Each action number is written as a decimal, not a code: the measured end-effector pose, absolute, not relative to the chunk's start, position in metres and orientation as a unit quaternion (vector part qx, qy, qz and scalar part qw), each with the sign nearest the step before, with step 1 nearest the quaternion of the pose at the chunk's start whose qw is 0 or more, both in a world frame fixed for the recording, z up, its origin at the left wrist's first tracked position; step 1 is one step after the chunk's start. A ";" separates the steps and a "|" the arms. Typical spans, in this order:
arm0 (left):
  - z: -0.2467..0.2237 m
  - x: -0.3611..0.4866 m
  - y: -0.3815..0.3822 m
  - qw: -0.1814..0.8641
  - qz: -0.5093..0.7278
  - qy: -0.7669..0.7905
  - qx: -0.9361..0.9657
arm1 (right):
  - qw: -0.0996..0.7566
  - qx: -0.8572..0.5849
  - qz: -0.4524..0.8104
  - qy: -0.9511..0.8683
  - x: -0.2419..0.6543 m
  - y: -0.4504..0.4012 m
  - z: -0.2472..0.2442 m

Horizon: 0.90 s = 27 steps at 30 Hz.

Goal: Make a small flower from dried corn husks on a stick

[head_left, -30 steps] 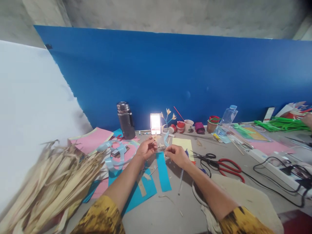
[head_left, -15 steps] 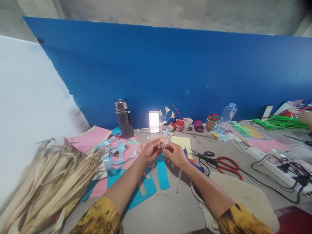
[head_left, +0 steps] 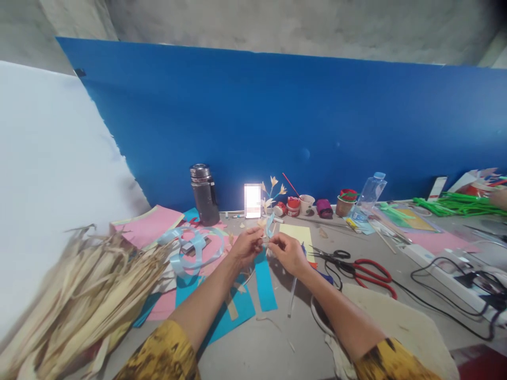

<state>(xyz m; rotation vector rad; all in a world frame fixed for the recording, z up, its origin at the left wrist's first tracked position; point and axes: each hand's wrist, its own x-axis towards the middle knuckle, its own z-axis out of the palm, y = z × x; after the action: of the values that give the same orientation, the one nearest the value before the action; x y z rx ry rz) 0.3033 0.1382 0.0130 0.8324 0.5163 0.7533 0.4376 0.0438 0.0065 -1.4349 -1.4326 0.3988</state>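
Observation:
My left hand (head_left: 247, 247) is closed in a pinch on a small pale husk flower (head_left: 261, 224), whose petals show just above the fingertips. Facing it, my right hand (head_left: 289, 254) pinches at the base of a light blue ribbon strip (head_left: 270, 225) that rises between both hands. My fingers cover the lower end of flower and strip, so how they join is hidden. Just behind stands a finished-looking spray of husk flowers (head_left: 273, 190) on thin stems. Beneath the hands lies a narrow blue paper strip (head_left: 265, 285).
Dried corn husks (head_left: 91, 295) heap up at left beside coiled ribbon (head_left: 178, 264). A thermos (head_left: 204, 195) and a lit phone (head_left: 252, 200) stand at the back. Scissors (head_left: 372, 270), a power strip (head_left: 447, 279) and a bottle (head_left: 369, 195) are rightward; another person's hand (head_left: 499, 198) shows far right.
The husk flower has shifted slightly left and tilted, and more of the light blue strip shows between my hands. My view has moved a little; both hands stay close together.

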 end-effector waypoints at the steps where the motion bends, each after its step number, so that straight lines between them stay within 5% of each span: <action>1: 0.013 0.303 0.139 0.816 0.361 0.240 0.382 | 0.511 -0.597 0.161 -0.597 0.437 0.044 0.007; 15: 0.002 0.297 0.162 0.771 0.475 0.243 0.349 | 0.461 -0.646 0.175 -0.583 0.449 0.056 -0.004; 27: 0.000 0.304 0.159 0.799 0.463 0.220 0.314 | 0.527 -0.618 0.268 -0.519 0.428 0.088 0.029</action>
<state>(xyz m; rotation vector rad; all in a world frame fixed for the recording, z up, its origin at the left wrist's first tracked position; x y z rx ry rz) 0.3036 0.1588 -0.0002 0.6729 0.4715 0.9943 0.4278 0.0875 0.0290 -1.4762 -1.2409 0.6400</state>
